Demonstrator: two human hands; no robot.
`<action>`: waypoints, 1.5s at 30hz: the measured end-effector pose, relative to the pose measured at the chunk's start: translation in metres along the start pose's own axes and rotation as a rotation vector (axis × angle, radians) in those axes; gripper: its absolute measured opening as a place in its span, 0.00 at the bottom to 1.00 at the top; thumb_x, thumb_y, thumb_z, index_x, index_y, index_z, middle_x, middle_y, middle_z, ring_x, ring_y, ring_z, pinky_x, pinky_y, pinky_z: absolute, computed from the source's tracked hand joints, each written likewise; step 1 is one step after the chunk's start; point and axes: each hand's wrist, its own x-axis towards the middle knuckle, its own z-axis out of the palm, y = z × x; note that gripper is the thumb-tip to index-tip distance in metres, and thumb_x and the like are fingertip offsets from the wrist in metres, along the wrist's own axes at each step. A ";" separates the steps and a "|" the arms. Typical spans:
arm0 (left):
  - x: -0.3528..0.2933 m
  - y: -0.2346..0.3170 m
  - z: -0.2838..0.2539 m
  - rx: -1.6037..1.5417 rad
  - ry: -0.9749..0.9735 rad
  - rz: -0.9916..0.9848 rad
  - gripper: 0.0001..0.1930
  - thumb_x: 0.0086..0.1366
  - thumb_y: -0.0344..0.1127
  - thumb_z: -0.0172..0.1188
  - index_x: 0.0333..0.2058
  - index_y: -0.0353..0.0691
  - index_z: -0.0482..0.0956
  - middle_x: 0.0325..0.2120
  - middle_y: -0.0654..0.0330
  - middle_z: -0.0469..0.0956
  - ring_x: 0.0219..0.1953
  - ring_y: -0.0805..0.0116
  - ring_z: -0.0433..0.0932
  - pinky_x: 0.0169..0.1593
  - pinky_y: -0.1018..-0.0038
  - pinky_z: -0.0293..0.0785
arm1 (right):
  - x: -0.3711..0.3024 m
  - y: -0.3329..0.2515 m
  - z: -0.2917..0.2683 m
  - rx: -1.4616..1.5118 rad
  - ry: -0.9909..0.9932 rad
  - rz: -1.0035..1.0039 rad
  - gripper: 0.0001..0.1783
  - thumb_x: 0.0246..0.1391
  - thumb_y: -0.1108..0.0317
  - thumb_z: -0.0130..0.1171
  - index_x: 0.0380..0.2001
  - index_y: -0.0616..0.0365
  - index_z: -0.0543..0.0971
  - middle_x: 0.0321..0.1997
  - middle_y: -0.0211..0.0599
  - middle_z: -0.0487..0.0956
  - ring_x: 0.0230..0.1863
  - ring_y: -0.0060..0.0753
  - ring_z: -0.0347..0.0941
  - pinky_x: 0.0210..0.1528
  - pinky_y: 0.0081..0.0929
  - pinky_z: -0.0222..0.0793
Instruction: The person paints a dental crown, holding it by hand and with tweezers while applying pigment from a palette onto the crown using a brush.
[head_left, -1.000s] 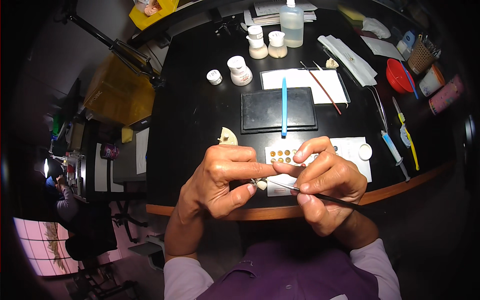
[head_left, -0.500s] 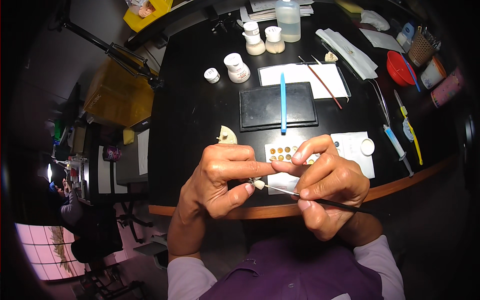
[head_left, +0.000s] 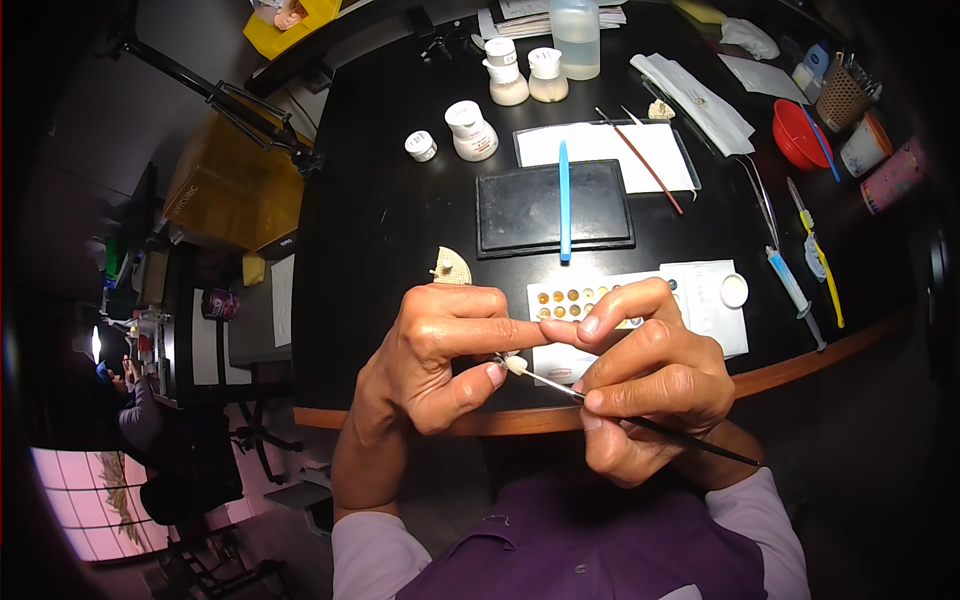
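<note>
My left hand [head_left: 440, 355] is closed, pinching a small ivory tooth crown [head_left: 517, 366] beside the thumb tip. A bit of metal shows behind the crown; what it belongs to is mostly hidden by the fingers. In my right hand [head_left: 655, 380] is a thin paintbrush [head_left: 665, 432] with a black handle and silver ferrule. The brush tip points left and meets the crown, as far as I can see. Both index fingertips touch above it. Behind the right hand lies a palette [head_left: 558, 298] with several round pans of yellow, brown and dark colour, partly covered.
A pale honeycomb firing tray [head_left: 453, 266] stands beyond my left hand. Further back are a black slab [head_left: 510, 215] with a blue stick [head_left: 565, 200] across it, white jars [head_left: 470, 130] and a clear bottle [head_left: 575, 45]. Rightward lie a syringe [head_left: 790, 283] and a red bowl [head_left: 797, 137].
The right hand has shifted slightly left and the brush handle now tilts more steeply, its end lower. The crown stays pinched in the left hand. The whole view has shifted a little.
</note>
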 end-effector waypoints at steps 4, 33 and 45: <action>0.000 0.001 0.000 -0.013 0.002 -0.016 0.30 0.52 0.48 0.56 0.45 0.30 0.90 0.20 0.53 0.78 0.18 0.65 0.73 0.24 0.68 0.66 | -0.001 0.000 -0.001 0.016 0.002 -0.004 0.16 0.40 0.84 0.59 0.34 0.56 0.80 0.30 0.34 0.80 0.48 0.40 0.74 0.55 0.45 0.86; 0.000 0.002 -0.001 -0.020 -0.004 -0.026 0.30 0.52 0.47 0.57 0.45 0.30 0.90 0.20 0.54 0.78 0.18 0.66 0.73 0.24 0.68 0.66 | -0.001 -0.001 -0.002 0.004 0.008 -0.005 0.15 0.41 0.83 0.60 0.34 0.55 0.80 0.29 0.34 0.80 0.47 0.41 0.75 0.54 0.42 0.85; -0.002 0.001 -0.001 -0.009 -0.011 -0.024 0.30 0.51 0.47 0.56 0.45 0.30 0.90 0.20 0.54 0.78 0.19 0.65 0.74 0.25 0.68 0.67 | 0.000 -0.002 -0.003 -0.005 -0.017 0.009 0.15 0.42 0.84 0.59 0.34 0.55 0.78 0.31 0.35 0.79 0.48 0.41 0.74 0.55 0.42 0.86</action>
